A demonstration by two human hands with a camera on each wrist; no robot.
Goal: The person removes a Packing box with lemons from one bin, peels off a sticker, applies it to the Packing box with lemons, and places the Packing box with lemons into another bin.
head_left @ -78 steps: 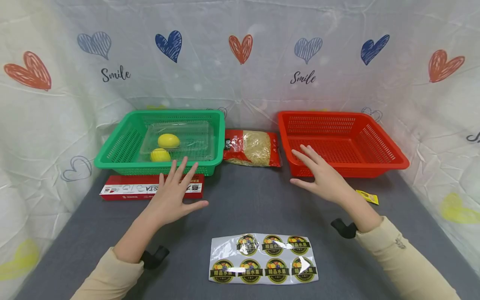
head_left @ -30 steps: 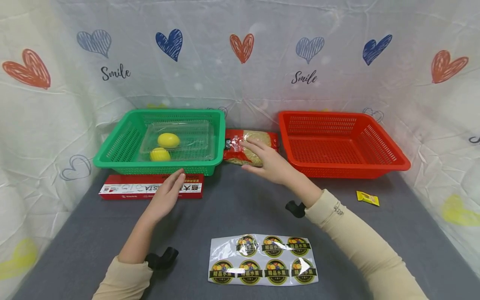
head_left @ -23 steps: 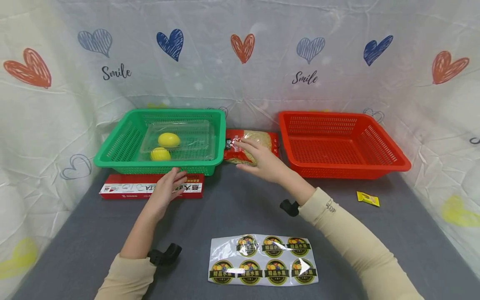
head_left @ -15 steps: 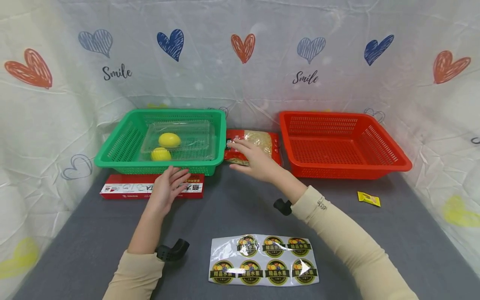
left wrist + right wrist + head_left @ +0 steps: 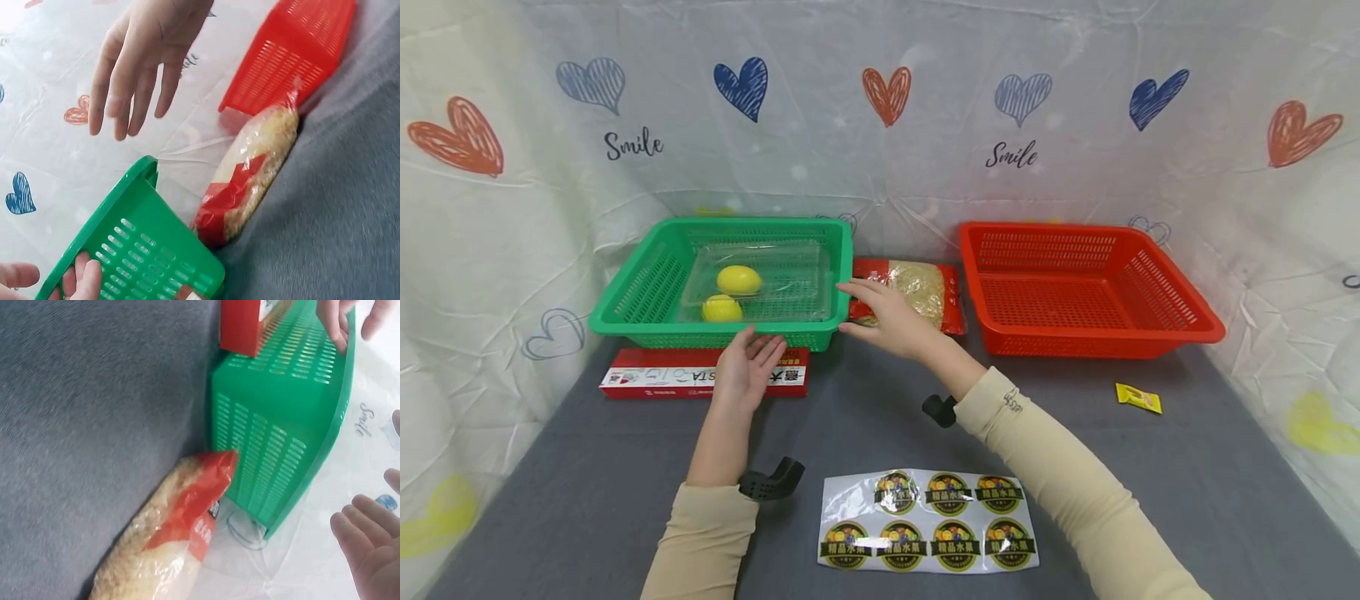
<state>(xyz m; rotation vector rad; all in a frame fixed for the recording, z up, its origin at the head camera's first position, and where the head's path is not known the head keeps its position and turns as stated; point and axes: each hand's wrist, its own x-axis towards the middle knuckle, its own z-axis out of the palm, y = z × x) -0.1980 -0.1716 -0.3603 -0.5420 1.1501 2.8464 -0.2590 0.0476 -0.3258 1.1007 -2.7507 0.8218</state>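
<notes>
The green basket [image 5: 842, 321] stands at back left. Two yellow lemons [image 5: 739, 280] lie in it with a clear plastic container [image 5: 786, 283]. My left hand [image 5: 748, 367] is palm up at the basket's front; in the left wrist view its fingers [image 5: 87, 284] lie against the outer wall below the rim, thumb apart from them. My right hand [image 5: 891, 321] reaches to the basket's right end, fingers extended. The right wrist view shows this hand [image 5: 375, 550] above the rim, apart from it and holding nothing.
Right of the green basket lies a red bag of pale dry food [image 5: 917, 292], then a red basket [image 5: 1090, 333]. A long red box [image 5: 655, 379] sits in front of the green basket. Nearer lie a round-sticker sheet [image 5: 925, 533] and a yellow packet [image 5: 1138, 397].
My right hand has moved left, from by the red basket past the bag to the green basket's right end. My left hand has turned palm up and come to the basket's front rim.
</notes>
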